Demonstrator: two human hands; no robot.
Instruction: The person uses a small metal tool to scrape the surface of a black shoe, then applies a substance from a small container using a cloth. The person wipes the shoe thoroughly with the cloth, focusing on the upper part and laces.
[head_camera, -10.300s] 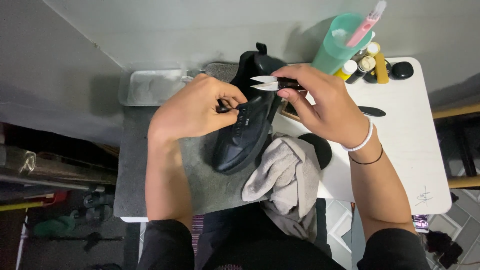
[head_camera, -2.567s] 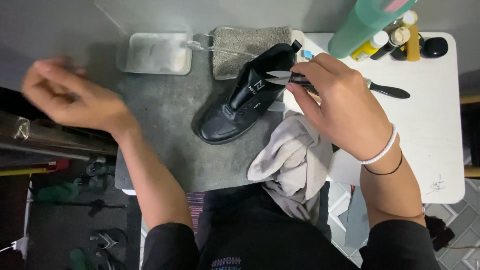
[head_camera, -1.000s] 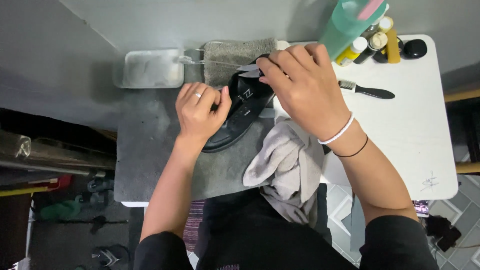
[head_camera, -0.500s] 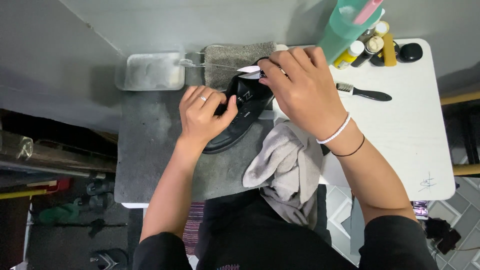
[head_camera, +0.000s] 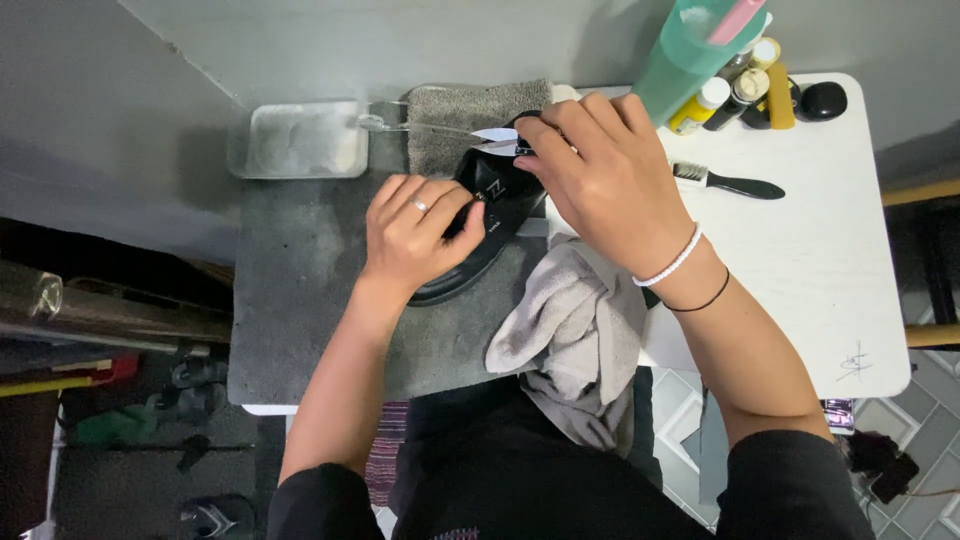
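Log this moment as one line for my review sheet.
left hand: resting on black shoe | right hand: holding small snips at shoe's top | grey cloth: beside shoe | brush: on white table

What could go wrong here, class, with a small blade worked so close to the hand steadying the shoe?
The right hand holds small snips at the black shoe, close to the left hand pressing on it: a slip could nick those fingers or the shoe's upper. The grey cloth hangs off the mat's edge and might slide down.
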